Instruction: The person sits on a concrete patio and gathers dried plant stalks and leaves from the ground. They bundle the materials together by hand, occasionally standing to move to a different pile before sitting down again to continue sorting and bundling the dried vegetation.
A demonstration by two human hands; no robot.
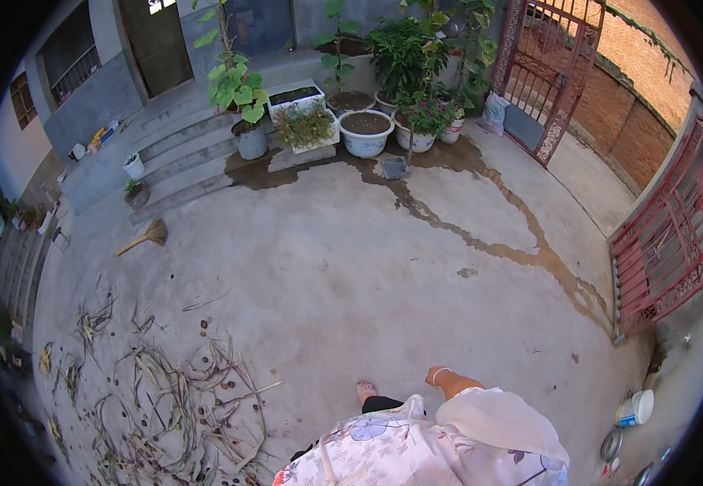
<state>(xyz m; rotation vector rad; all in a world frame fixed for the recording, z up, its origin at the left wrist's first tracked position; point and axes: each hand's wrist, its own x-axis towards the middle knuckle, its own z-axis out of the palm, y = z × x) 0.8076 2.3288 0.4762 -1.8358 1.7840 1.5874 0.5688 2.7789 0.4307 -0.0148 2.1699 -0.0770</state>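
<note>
My right hand (434, 375) hangs at the lower middle, its fingers mostly hidden behind the wrist, which has a pale bracelet; whether it holds something cannot be told. My left hand is out of view. Beneath me is the concrete floor of a courtyard, with my foot (364, 389) showing beside a black trouser leg. Dry stalks and leaves (163, 389) lie strewn at the lower left, with several small dark round things among them. A straw hand broom (152, 234) rests on the floor further off, near the steps.
Concrete steps (187, 152) rise at the upper left. Potted plants, a white basin of soil (366, 126) and a dustpan (395, 168) stand along the back. Wet streaks cross the floor towards the red metal gate (667, 243). A white bucket (635, 408) is at the right.
</note>
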